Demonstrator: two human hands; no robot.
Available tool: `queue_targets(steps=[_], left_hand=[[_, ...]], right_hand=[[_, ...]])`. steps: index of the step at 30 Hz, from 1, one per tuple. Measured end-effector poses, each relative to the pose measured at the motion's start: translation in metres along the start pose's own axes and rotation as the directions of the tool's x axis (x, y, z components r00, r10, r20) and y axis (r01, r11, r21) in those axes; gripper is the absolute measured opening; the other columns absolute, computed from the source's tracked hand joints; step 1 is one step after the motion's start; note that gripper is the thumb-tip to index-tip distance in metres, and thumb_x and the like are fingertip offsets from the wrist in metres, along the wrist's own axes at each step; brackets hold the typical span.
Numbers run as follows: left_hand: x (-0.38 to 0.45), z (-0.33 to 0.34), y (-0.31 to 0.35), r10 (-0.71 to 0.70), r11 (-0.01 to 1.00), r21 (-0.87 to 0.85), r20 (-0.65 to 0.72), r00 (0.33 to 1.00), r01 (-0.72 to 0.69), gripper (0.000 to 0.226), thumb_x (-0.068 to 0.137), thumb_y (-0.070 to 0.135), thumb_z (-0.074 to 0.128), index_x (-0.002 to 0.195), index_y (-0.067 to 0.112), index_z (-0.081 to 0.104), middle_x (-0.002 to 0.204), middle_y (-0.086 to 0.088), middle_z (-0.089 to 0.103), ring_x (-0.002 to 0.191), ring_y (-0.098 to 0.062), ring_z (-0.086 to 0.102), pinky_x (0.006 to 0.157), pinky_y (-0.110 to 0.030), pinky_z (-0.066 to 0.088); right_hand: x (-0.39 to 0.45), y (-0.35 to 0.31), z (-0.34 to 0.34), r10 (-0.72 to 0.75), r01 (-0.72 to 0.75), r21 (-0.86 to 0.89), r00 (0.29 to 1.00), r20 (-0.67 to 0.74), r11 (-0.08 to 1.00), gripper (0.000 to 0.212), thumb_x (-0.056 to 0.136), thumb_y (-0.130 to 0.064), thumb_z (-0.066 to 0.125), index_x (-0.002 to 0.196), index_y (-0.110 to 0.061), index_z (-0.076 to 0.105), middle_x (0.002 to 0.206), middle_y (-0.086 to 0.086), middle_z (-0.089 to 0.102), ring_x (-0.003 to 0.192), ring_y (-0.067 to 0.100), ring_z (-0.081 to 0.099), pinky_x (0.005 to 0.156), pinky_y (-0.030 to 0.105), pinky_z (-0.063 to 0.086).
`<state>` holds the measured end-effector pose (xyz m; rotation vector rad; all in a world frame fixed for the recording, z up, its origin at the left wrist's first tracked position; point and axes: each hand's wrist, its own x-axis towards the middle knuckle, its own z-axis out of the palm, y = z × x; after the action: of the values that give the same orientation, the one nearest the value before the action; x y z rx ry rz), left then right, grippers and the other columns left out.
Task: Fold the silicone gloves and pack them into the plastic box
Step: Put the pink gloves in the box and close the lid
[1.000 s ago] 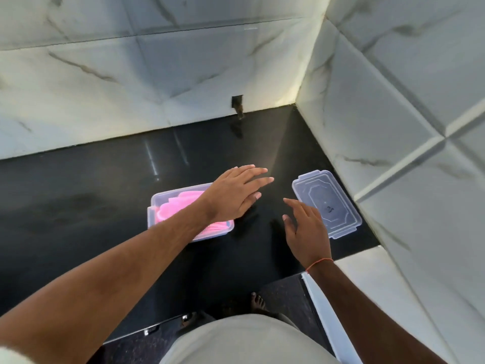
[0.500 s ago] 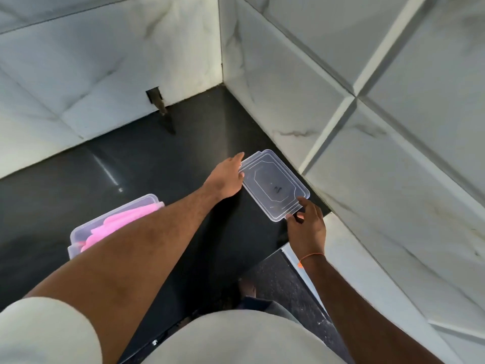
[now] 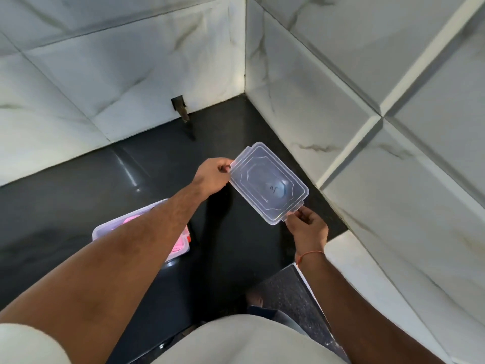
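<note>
left fingers (image 3: pixel 225 167) are curled round the tab on the short end of the clear lid (image 3: pixel 267 183), pinching it at roughly the 9 o'clock side of the lid. right fingers (image 3: pixel 301 215) pinch the tab on the opposite short end, down at about 5 o'clock of the lid. so both the left hand (image 3: pixel 211 177) and the right hand (image 3: pixel 308 228) are grasping the lid, one on each end, and it hangs between them tilted, above the black bench (image 3: pixel 78 179). can't tell if any edge of it touches the bench.

the lid is see-through with a raised panel in the middle and a small dark mark on it.

there's a thin orange thread (image 3: pixel 309 254) tied round the right wrist.

the plastic box (image 3: pixel 183 245) sits on the bench at about 8 o'clock from the lid, well apart from it, open on top. the left forearm crosses over it and hides most of it. pink gloves (image 3: pixel 181 244) show inside, a bit near the back edge and more at the right end. how neatly they're folded i can't tell, too much is covered.

behind all this, white marble-look wall tiles (image 3: pixel 131 74) meet in a corner at 12 o'clock, with a small dark notch (image 3: pixel 178 103) at the base of the back wall. light-coloured shirt (image 3: pixel 249 342) at the bottom of the view, 6 o'clock.
</note>
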<state>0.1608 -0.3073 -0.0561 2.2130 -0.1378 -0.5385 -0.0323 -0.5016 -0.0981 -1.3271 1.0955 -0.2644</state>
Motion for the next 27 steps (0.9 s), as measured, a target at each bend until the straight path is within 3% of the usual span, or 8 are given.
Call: queue_targets(steps=[2, 5, 9, 14, 18, 21, 23, 27], left_hand=[[-0.006, -0.022, -0.005, 0.009, 0.997, -0.072, -0.124, 0.992, -0.019, 0.029, 0.095, 0.005, 0.075, 0.113, 0.025, 0.085, 0.102, 0.003, 0.083, 0.089, -0.020, 0.077, 0.087, -0.037, 0.068], [-0.020, -0.058, -0.015, -0.043, 0.957, -0.286, -0.283, 0.958, -0.042, 0.026, 0.097, 0.013, 0.080, 0.122, 0.021, 0.085, 0.101, 0.006, 0.084, 0.089, -0.016, 0.079, 0.091, -0.037, 0.068], [-0.054, -0.106, -0.038, -0.062, 0.871, -0.467, -0.407, 0.911, -0.149, 0.034, 0.097, 0.022, 0.083, 0.131, 0.016, 0.079, 0.100, 0.010, 0.085, 0.085, -0.010, 0.080, 0.084, -0.028, 0.068], [-0.108, -0.151, -0.079, -0.142, 0.781, -0.605, -0.417, 0.898, -0.158, 0.029, 0.101, 0.011, 0.077, 0.128, 0.021, 0.080, 0.103, 0.007, 0.086, 0.089, -0.010, 0.080, 0.077, -0.022, 0.066], [-0.148, -0.174, -0.105, -0.256, 0.725, -0.687, -0.345, 0.903, -0.057, 0.030, 0.108, 0.008, 0.061, 0.127, 0.019, 0.081, 0.114, -0.001, 0.085, 0.084, -0.016, 0.082, 0.071, -0.029, 0.068], [-0.176, -0.179, -0.119, -0.281, 0.708, -0.706, -0.310, 0.908, -0.022, 0.025, 0.108, 0.022, 0.062, 0.117, 0.022, 0.085, 0.114, -0.010, 0.084, 0.086, -0.021, 0.079, 0.080, -0.038, 0.069], [-0.192, -0.177, -0.128, -0.267, 0.753, -0.658, -0.325, 0.907, -0.014, 0.018, 0.103, 0.034, 0.072, 0.112, 0.030, 0.087, 0.112, -0.004, 0.085, 0.095, -0.020, 0.081, 0.088, -0.042, 0.068], [-0.214, -0.166, -0.152, -0.230, 0.903, -0.429, -0.409, 0.883, 0.037, 0.043, 0.098, 0.024, 0.080, 0.141, 0.027, 0.075, 0.120, 0.012, 0.082, 0.106, -0.012, 0.080, 0.095, -0.039, 0.066]], right_hand=[[-0.006, -0.010, 0.017, -0.022, 0.020, 0.036, 0.999, 0.043, 0.999, 0.013, 0.087, -0.022, 0.087, 0.093, -0.033, 0.081, 0.090, -0.012, 0.082, 0.086, 0.011, 0.080, 0.090, 0.040, 0.066], [-0.019, -0.026, 0.045, -0.051, 0.033, 0.136, 0.991, 0.126, 0.990, 0.016, 0.086, -0.025, 0.089, 0.101, -0.025, 0.084, 0.096, -0.005, 0.083, 0.092, 0.015, 0.080, 0.088, 0.040, 0.067], [-0.046, -0.047, 0.078, -0.104, 0.033, 0.224, 0.944, 0.313, 0.974, 0.019, 0.089, -0.023, 0.087, 0.108, -0.019, 0.083, 0.101, 0.007, 0.082, 0.094, 0.023, 0.079, 0.083, 0.037, 0.067], [-0.077, -0.053, 0.106, -0.092, -0.045, 0.233, 0.832, 0.547, 0.971, 0.023, 0.098, -0.001, 0.072, 0.114, -0.015, 0.081, 0.111, 0.010, 0.081, 0.090, 0.023, 0.077, 0.083, 0.038, 0.068], [-0.097, -0.045, 0.122, -0.017, -0.100, 0.139, 0.753, 0.658, 0.985, 0.024, 0.105, -0.007, 0.059, 0.116, -0.010, 0.079, 0.112, 0.014, 0.081, 0.098, 0.029, 0.079, 0.083, 0.040, 0.067], [-0.110, -0.036, 0.131, 0.013, -0.086, 0.075, 0.738, 0.675, 0.993, 0.020, 0.101, -0.015, 0.071, 0.117, -0.006, 0.077, 0.108, 0.015, 0.082, 0.093, 0.030, 0.080, 0.080, 0.040, 0.067], [-0.115, -0.029, 0.135, -0.001, 0.007, -0.006, 0.746, 0.666, 1.000, 0.022, 0.094, -0.016, 0.081, 0.113, -0.005, 0.076, 0.103, 0.012, 0.082, 0.094, 0.033, 0.080, 0.080, 0.043, 0.068], [-0.124, -0.017, 0.142, -0.064, 0.203, -0.146, 0.764, 0.642, 0.968, 0.030, 0.086, -0.012, 0.088, 0.112, -0.010, 0.073, 0.095, 0.002, 0.083, 0.092, 0.027, 0.081, 0.075, 0.042, 0.068]])
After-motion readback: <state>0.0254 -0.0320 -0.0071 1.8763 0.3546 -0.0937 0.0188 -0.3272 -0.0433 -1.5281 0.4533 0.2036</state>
